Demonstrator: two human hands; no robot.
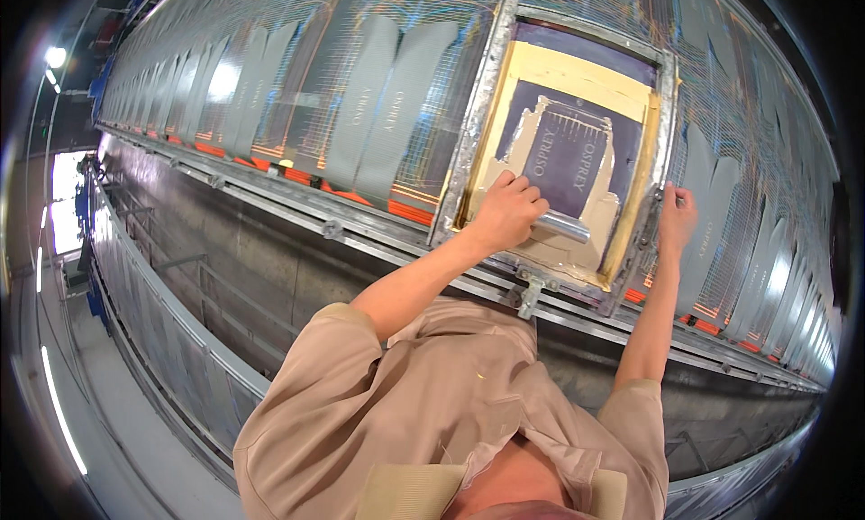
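Observation:
A screen-printing frame [669,114] with metal edges lies on the long table in front of me. Its dark mesh [577,150] has yellowish tape along the borders and cream ink around a lettered stencil area. My left hand [511,212] is closed round the left end of a squeegee [569,225], a shiny metal bar lying across the near part of the mesh. At the frame's right edge, my right hand [678,221] has its fingers curled against the metal side; the palm side is hidden.
Grey fabric pieces [360,105] with pale lettering lie in rows along the table to both sides. A metal rail [297,215] runs along the near edge, with a clamp-like bracket [532,295] below the frame. Another long metal-edged table [180,326] stands behind me.

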